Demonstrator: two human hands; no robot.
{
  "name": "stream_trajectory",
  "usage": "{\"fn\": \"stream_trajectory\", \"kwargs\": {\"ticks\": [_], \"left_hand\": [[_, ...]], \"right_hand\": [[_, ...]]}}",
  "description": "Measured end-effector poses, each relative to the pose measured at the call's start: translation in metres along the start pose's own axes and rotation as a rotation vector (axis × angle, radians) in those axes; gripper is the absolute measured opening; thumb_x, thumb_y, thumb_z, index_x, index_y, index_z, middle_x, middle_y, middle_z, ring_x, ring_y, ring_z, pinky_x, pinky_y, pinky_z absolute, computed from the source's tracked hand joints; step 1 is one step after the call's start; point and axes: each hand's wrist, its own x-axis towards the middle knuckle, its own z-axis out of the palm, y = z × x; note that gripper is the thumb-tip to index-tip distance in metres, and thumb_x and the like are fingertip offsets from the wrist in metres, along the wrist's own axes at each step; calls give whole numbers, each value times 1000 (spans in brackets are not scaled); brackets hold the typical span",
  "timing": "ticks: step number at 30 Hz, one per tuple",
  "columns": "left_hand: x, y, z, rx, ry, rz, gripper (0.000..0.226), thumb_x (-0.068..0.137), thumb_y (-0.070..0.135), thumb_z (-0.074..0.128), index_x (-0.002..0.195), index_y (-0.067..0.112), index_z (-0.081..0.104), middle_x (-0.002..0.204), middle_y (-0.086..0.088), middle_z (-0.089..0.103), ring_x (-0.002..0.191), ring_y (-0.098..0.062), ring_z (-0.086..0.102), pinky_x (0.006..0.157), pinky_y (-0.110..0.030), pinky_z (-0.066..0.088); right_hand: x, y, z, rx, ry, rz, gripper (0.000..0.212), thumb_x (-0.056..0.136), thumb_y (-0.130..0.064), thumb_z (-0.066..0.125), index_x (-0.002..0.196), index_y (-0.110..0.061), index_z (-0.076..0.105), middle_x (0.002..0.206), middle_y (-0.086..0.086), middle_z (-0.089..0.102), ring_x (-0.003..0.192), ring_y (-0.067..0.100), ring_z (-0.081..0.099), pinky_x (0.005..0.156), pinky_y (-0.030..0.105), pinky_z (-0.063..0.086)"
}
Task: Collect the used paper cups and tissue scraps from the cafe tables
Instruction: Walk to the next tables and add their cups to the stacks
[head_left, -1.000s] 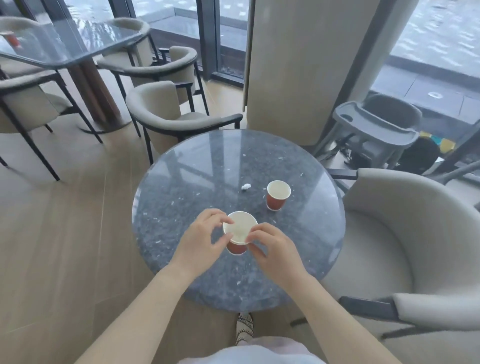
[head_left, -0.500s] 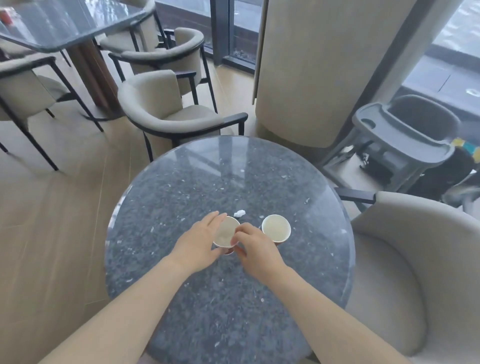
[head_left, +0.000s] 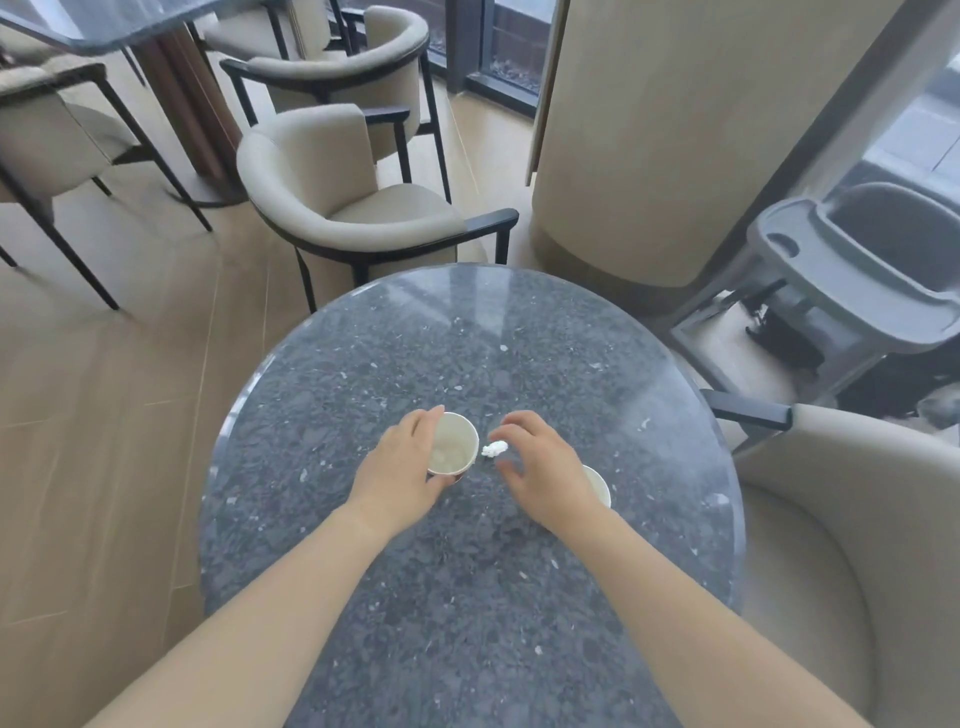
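Observation:
On the round grey stone table (head_left: 467, 623) my left hand (head_left: 402, 470) grips a paper cup (head_left: 453, 449), white inside with a red outside, fingers curled round its left side. A small white tissue scrap (head_left: 494, 448) lies on the table just right of that cup. My right hand (head_left: 545, 467) hovers over the scrap with fingers spread and loosely bent, holding nothing. A second paper cup (head_left: 597, 483) stands behind my right hand, mostly hidden by it.
A beige armchair (head_left: 337, 208) stands at the table's far side and another (head_left: 857, 545) at its right. A grey high chair (head_left: 857, 270) is at the right, beside a wide beige pillar (head_left: 649, 130). More chairs and a second table (head_left: 104, 26) stand at the far left.
My right hand has let go of the cup and moved right, above the tissue scrap. My left hand keeps the cup. The view has tilted down and closer to the table.

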Motion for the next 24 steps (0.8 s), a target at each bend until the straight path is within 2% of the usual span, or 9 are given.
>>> {"fn": "stream_trajectory", "kwargs": {"ticks": [5,13,19,24], "left_hand": [[25,0,-1,-22,37,-65,78,82,34,66,143,19,20,141,-1,34,122,-26,39,92,-38,44],[42,-17,11,-68,-7,-114,83,81,38,66,145,14,17,151,2,22,132,-22,32,103,-36,37],[63,-22,10,-85,20,-92,80,80,37,67,143,16,21,148,4,25,129,-22,35,101,-36,38],[70,-24,10,-113,29,-87,80,79,35,69,141,16,24,147,4,27,129,-22,35,102,-35,36]], "right_hand": [[25,14,0,-61,-67,26,30,84,-12,62,114,-15,57,122,-1,50,107,20,52,81,31,47],[60,33,16,-183,-389,145,42,86,-22,62,125,-17,49,129,2,46,120,23,43,95,36,41],[79,45,26,-319,-548,164,38,86,-20,60,124,-19,51,125,4,46,119,25,42,92,41,45],[84,51,36,-369,-605,162,28,86,-16,59,114,-19,57,116,7,47,110,26,47,80,38,48]]}}
